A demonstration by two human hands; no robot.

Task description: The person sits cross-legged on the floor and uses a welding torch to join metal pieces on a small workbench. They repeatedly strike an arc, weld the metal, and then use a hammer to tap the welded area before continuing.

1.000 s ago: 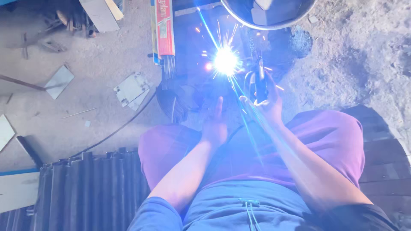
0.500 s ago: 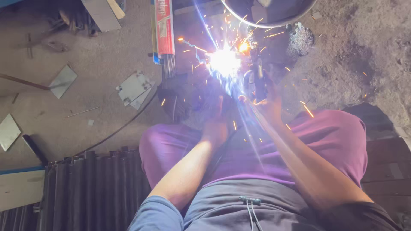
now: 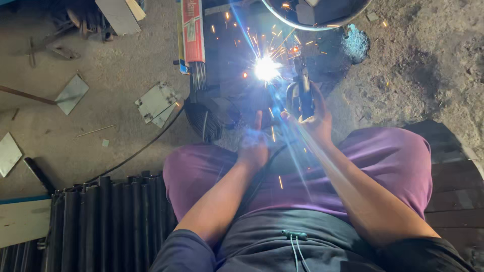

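The right hand (image 3: 311, 117) was closed around the dark handle of an electrode holder (image 3: 301, 89), gripping it upright just beyond the person's knees. Its tip met the work at a white-blue welding arc (image 3: 266, 68), which threw orange sparks outward over a dark metal workpiece (image 3: 227, 103) on the concrete floor (image 3: 91, 151). The left hand (image 3: 254, 146) lay flat with fingers together and extended, pointing toward the arc; glare kept me from telling whether it touched the workpiece or merely hovered. A black cable (image 3: 136, 151) curved from the workpiece leftward across the floor.

Just left of the arc, near the top edge, a long, narrow red box of welding rods (image 3: 192, 31) stood open, grey rod ends fanning from its lower end. Pale printing ran along its face. A round metal basin (image 3: 317, 12) overhung the top edge, right of the arc, and a blue crumpled lump (image 3: 357, 44) lay beside it.

Flat metal offcuts (image 3: 156, 102) lay left of the workpiece, with another square plate (image 3: 71, 94) farther left and one (image 3: 9, 153) at the left edge. A row of black tubes (image 3: 108, 221) filled the lower left corner. Bare floor stayed open between the offcuts and tubes, and rougher ground lay at the upper right.
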